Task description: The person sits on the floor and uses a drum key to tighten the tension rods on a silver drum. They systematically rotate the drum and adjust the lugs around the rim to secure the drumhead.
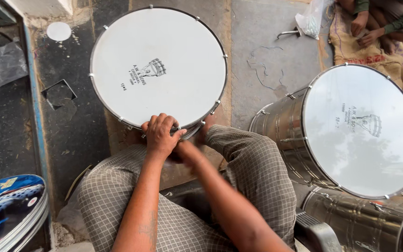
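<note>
At the far left, a stack of shiny painted metal sheets (10, 207) lies on the floor (267, 60).

Next comes a big drum (158, 66) with a white skin on top. It stands on the floor, right in front of the person's knees. The left hand (161, 135) is curled over the near rim of this drum, its grip clenched on the rim by a small metal bolt (175, 129). The right hand (188, 150) is tucked under the left one and blurred, so its grip cannot be told.

The drum looks big and quite heavy. Its metal rim is stiff and a bit slippery. The white skin is thin and could dent, so the rim or the side is the best place to take hold.

To the right lies a second drum (350, 130) with a shiny steel side. Far up on the right, another person's hands (365, 29) rest on a brown sack (350, 46).
</note>
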